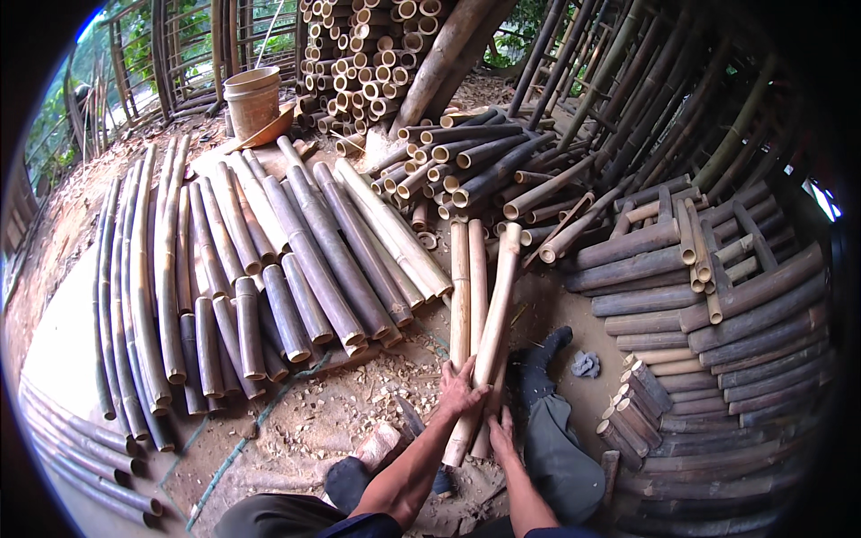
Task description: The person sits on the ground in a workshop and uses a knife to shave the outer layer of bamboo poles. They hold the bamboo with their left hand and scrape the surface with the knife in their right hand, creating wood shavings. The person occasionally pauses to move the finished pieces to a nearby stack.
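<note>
Three pale bamboo poles stand close together in front of me, and the nearest one point(491, 327) slants across the others. My left hand point(462, 393) is wrapped round the lower part of these poles, its fingers curled over the nearest. Lower and to the right, my right hand point(502, 432) grips the side of the bundle near its bottom end; its fingers are partly hidden behind the bamboo. The second pole point(460, 287) and the third pole point(477, 269) rise just behind. Beside my left forearm lies a dark, blade-like piece point(411, 417) on the ground.
Dark and pale bamboo lengths point(309, 260) lie in rows at the left. A heap of cut bamboo point(484, 157) is ahead, and stacked bamboo point(762, 314) fills the right. A bucket point(252, 103) stands far left. Wood chips point(359, 399) and a grey rag point(586, 364) lie nearby.
</note>
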